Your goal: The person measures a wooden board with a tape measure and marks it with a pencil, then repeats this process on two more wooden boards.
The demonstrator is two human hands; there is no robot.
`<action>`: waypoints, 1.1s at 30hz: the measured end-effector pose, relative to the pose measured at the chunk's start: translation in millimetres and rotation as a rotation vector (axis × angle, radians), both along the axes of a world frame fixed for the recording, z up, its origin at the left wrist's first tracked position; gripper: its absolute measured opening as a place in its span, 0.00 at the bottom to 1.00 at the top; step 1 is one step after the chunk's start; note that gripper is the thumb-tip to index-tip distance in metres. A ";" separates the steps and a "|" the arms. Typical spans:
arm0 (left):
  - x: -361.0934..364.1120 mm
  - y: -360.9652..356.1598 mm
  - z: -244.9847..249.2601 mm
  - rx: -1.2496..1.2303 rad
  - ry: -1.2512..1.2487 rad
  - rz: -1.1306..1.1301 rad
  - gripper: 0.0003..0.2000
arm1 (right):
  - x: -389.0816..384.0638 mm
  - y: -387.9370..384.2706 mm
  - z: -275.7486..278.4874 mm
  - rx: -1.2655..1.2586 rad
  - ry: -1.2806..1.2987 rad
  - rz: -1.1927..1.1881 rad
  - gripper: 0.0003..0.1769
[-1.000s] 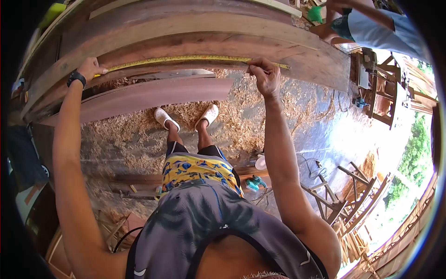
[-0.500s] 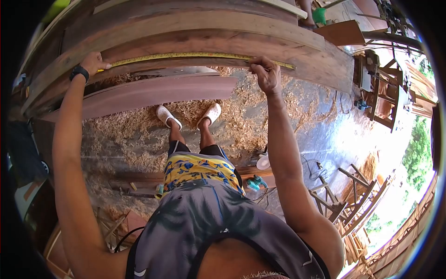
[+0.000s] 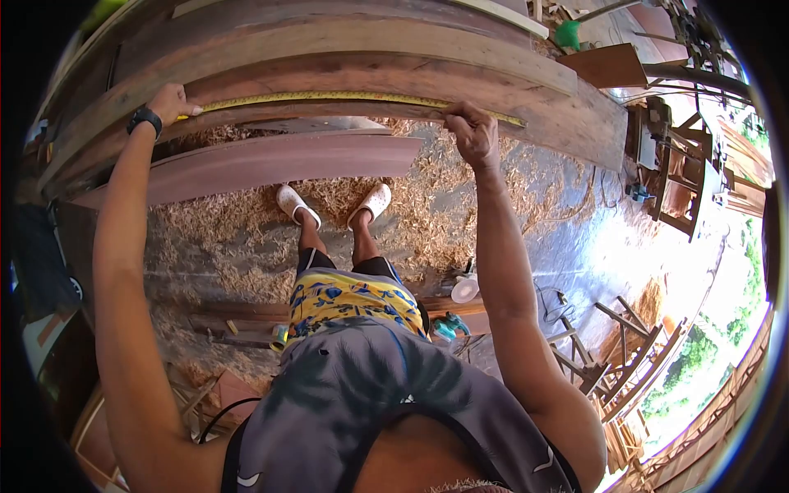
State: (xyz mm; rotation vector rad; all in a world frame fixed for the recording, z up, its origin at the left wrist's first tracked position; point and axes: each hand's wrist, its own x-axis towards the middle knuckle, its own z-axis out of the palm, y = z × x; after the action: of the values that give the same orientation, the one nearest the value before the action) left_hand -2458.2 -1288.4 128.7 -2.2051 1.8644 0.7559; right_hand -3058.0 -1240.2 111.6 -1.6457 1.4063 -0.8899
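Observation:
A yellow tape measure [image 3: 329,96] lies stretched along the front edge of a brown wooden plank [image 3: 567,119]. My left hand [image 3: 172,103], with a black watch at its wrist, pinches the tape near its left part. Farther right, my right hand [image 3: 474,133] is closed over the tape, its fingers pressed together. The tape's end sticks out to the right of that hand. A paler board [image 3: 370,59] rests on the plank behind the tape.
Below the plank lies a pinkish board [image 3: 288,167]. Wood shavings [image 3: 427,222] cover the floor around my white clogs [image 3: 376,201]. Wooden frames [image 3: 686,172] stand at the right, and a teal tool [image 3: 449,326] lies behind me.
The view has shifted slightly. A person's limb seen at the top right before is out of view now. Both my hands keep their places on the tape.

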 end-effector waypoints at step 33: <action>-2.0 2.7 0.8 -0.012 0.022 0.004 0.21 | 17.8 -5.0 -2.5 -0.051 -0.005 -0.031 0.11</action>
State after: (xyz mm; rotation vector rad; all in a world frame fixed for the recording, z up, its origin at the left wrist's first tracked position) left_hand -2460.2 -1285.6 129.5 -2.2170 1.8805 0.7743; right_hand -3040.2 -1245.2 109.1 -1.6626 1.4194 -0.9545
